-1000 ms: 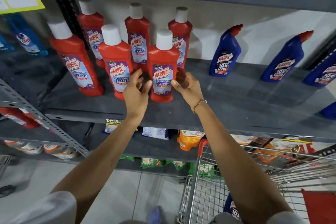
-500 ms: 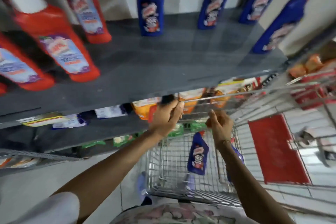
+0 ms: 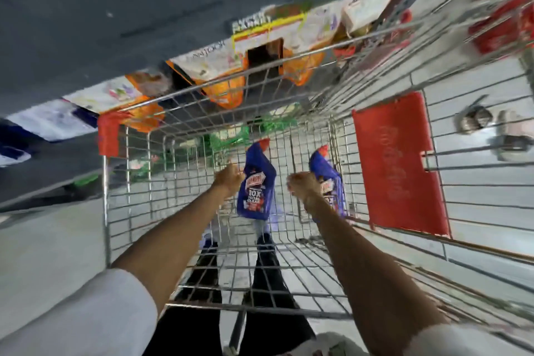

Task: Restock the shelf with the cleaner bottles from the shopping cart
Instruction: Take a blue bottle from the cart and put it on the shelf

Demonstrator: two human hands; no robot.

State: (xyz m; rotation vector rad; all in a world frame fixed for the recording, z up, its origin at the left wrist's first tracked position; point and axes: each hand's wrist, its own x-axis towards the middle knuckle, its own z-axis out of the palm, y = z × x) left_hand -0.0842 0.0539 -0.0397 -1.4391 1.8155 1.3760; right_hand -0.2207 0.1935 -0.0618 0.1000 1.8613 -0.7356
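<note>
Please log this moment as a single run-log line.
stage: pickup from shopping cart | left hand: closed on left blue bottle | right hand: closed on right blue bottle | shelf: not yet restocked

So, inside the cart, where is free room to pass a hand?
The wire floor of the cart is bare left of the left hand. It is crowded between the two blue bottles, where the right hand sits.

Two bare forearms run up from short white sleeves, the left sleeve (image 3: pixel 95 315) broad and plain, the right sleeve (image 3: pixel 450 339) with a ragged-looking edge. Below the arms, seen through the wire cart (image 3: pixel 138 205), are black trousers (image 3: pixel 268 274) and dark shoes (image 3: pixel 264 240). Both hands are bare.
</note>
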